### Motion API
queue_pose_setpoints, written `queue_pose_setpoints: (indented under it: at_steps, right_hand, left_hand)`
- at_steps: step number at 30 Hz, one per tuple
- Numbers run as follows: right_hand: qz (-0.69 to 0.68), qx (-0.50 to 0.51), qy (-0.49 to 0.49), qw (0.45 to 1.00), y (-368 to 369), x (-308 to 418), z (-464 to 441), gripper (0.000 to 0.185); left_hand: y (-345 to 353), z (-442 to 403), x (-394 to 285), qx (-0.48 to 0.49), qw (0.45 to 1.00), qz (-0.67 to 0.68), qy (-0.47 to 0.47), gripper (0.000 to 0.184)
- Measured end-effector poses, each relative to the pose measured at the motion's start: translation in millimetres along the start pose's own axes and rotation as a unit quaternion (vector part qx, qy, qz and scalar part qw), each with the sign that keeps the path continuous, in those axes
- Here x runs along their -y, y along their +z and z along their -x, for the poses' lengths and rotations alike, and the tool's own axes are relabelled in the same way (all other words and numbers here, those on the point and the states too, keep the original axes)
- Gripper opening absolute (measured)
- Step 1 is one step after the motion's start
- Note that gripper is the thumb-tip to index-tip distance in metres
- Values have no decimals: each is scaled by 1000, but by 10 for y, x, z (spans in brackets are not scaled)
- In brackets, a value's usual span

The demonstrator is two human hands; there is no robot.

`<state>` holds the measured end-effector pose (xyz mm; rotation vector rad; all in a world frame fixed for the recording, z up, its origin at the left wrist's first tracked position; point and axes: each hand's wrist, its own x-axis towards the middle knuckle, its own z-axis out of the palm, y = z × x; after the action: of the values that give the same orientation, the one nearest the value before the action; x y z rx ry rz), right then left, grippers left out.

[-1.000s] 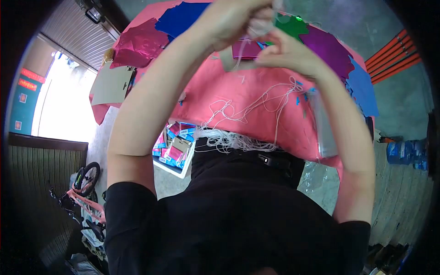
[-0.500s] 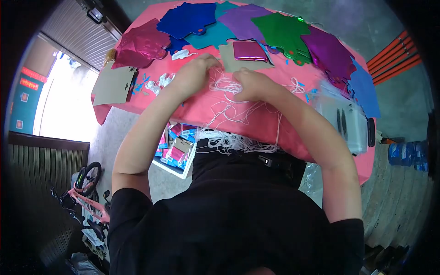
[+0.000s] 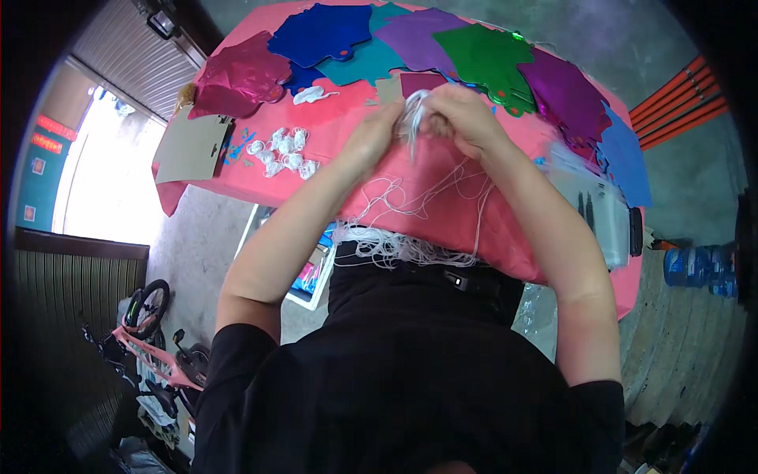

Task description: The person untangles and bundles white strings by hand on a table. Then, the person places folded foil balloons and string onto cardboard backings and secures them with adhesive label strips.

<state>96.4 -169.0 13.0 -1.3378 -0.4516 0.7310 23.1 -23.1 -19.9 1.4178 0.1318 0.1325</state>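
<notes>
My left hand [image 3: 377, 134] is closed on a gathered bundle of white string [image 3: 413, 114] above the pink-covered table [image 3: 332, 193]. Close to its right, my right hand [image 3: 458, 118] has its fingers curled at the same bundle. Loose strands [image 3: 410, 197] trail over the cloth to a tangled heap of white string [image 3: 407, 243] at my lap. Small white string bundles [image 3: 284, 150] lie left of my hands, with one more bundle [image 3: 314, 95] farther back. Behind the hands are a beige card and a magenta packet [image 3: 418, 81], partly covered.
Foil sheets in blue [image 3: 320, 33], green [image 3: 485, 63] and purple [image 3: 564, 95] line the far edge. A beige card stack [image 3: 189, 146] lies at left, a clear plastic case [image 3: 588, 209] at right. Below the table is a white bin [image 3: 316, 280].
The spread string between my hands is now a compact bundle, held a little farther from me. My left hand has moved right, uncovering more small bundles.
</notes>
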Motion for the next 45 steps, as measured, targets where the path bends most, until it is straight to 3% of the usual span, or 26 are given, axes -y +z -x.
queue_pose_setpoints:
  at_steps: [2,3,4,5,8,9,10,13,14,17,18,20,22,23,25,27,28,30,32,33,35,37,40,42,43,45]
  right_hand:
    - [-30,-57,-55,996,6,-26,28,10]
    - [184,-71,-188,962,-14,-52,43,9]
    - [386,-79,-311,865,-26,-71,60,8]
    - [562,-84,-414,711,-34,-91,72,8]
    - [543,-32,-476,691,15,-181,133,11]
    - [533,-5,-506,678,25,-194,142,13]
    - [532,-5,-506,679,17,-183,144,13]
    - [344,-35,-323,881,-52,-90,199,14]
    - [343,-35,-322,882,-47,-45,227,14]
    - [199,112,-34,973,-20,63,341,10]
    - [197,112,-32,974,-34,33,329,10]
    - [233,81,-67,967,-73,-48,267,9]
    - [251,62,-86,962,-109,-56,236,9]
    - [395,16,-188,899,-122,-39,231,9]
    - [634,-74,-365,677,-129,-19,223,10]
    - [620,-52,-412,666,-59,-66,263,10]
    - [603,-28,-459,652,-10,-97,291,11]
    - [583,-3,-504,637,6,-100,308,12]
    - [475,-17,-431,767,-60,-21,331,14]
    - [414,-25,-388,823,-83,-4,340,15]
    - [398,2,-333,855,-106,-27,346,15]
    - [361,63,-221,904,-121,-62,332,17]
    - [382,51,-262,885,-145,-145,238,16]
    - [391,43,-282,875,-169,-165,204,16]
    - [467,1,-330,821,-177,-145,200,16]
    - [600,-80,-414,680,-178,-111,188,15]
  left_hand:
    - [125,87,-79,46,973,195,-114,31]
    - [165,125,-109,66,940,290,-169,31]
    - [191,145,-124,65,940,290,-170,31]
    - [216,159,-141,54,933,307,-181,29]
    - [224,172,-149,31,917,341,-205,26]
    - [182,178,-136,15,936,301,-180,27]
    - [137,188,-133,-1,953,260,-154,28]
    - [127,253,-102,19,980,162,-112,30]
    - [141,288,-116,56,989,104,-91,32]
    - [154,292,-162,107,990,42,-76,34]
    - [157,292,-170,119,988,40,-85,35]
    - [180,299,-189,133,986,37,-95,36]
    - [264,296,-221,72,973,178,-129,39]
    - [292,288,-226,42,957,247,-144,40]
    - [307,273,-218,52,931,320,-168,40]
    - [300,258,-207,65,860,460,-211,39]
    - [249,223,-147,65,860,460,-210,39]
    - [47,102,90,160,880,423,-147,36]
    - [82,117,-8,208,884,402,-115,35]
    - [142,168,-32,162,933,303,-105,35]
    - [305,284,-201,65,990,93,-80,35]
    - [311,243,-137,66,993,58,-74,36]
    - [280,192,-82,62,996,-10,-62,38]
    - [241,171,-132,98,967,205,-111,37]
    - [232,160,-145,114,934,310,-133,36]
    - [213,135,-77,106,924,334,-155,37]
